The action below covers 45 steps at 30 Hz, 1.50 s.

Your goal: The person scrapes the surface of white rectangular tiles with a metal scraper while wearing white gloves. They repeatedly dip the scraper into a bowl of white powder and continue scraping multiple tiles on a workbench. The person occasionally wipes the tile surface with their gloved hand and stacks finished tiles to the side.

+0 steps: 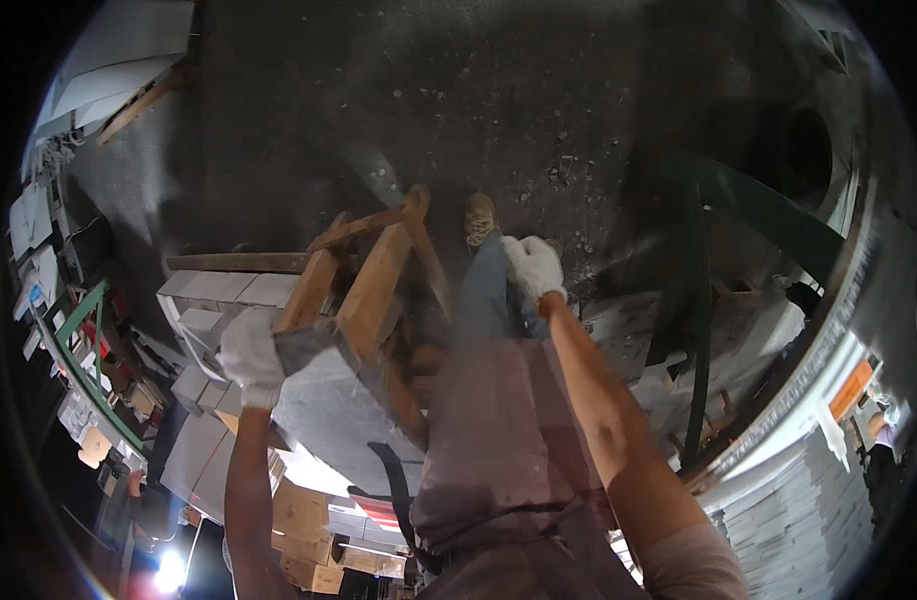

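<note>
My left hand (250, 357), in a white work glove, grips the edge of a wooden stool (376, 290) with a grey top. The stool is at my left side, its timber legs and crosspieces pointing away from me; whether they touch the floor I cannot tell. Its grey top (340, 415) faces back toward me. My right hand (534, 266), also in a white glove, hangs in front of my right leg. Its fingers are curled in and nothing shows in them; the palm is hidden. Beyond the knees, one tan shoe (480, 218) shows on the floor.
Pale stacked blocks or boxes (223, 288) line the left, beside a wooden beam (236, 262). Cardboard boxes (303, 520) and a bright lamp (169, 572) are lower left. Green metal frames (758, 205) stand at the right. Small debris (563, 165) litters the dark floor ahead.
</note>
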Available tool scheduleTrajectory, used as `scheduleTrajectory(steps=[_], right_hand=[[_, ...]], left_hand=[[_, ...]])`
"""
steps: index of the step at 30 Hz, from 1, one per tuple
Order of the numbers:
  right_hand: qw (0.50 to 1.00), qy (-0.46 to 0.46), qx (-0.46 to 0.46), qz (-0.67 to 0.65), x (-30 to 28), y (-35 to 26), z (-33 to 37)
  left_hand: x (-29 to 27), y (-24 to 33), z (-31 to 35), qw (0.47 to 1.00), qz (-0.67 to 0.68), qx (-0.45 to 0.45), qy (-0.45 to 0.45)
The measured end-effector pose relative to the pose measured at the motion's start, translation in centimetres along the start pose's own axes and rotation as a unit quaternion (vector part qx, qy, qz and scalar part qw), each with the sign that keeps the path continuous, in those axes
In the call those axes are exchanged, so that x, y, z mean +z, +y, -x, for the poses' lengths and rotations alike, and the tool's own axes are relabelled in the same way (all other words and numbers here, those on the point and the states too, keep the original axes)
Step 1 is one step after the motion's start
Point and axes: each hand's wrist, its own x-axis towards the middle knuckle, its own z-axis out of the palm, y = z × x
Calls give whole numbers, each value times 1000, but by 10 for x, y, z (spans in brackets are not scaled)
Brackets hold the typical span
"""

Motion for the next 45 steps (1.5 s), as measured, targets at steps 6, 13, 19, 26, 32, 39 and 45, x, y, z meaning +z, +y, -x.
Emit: scheduleTrajectory(steps=[6, 13, 19, 26, 32, 39, 45], right_hand=[[984, 53, 1, 171, -48, 56, -122], [930, 43, -19, 364, -62, 107, -249], [935, 21, -28, 352, -40, 163, -340], [946, 41, -28, 321, -23, 216, -401], [939, 67, -76, 329, -12, 220, -415], [965, 73, -71, 242, 3, 187, -375], [975, 49, -89, 199, 25, 159, -314]], left_hand=[[-8, 15, -19, 998, 38, -27, -48], [0, 22, -7, 983, 64, -168, -40], [0, 19, 2, 983, 33, -171, -59], [1, 13, -1, 978, 13, -194, -68], [5, 17, -1, 978, 3, -198, -64], [0, 7, 5, 981, 65, -176, -41], [-4, 5, 8, 984, 36, -174, -18]])
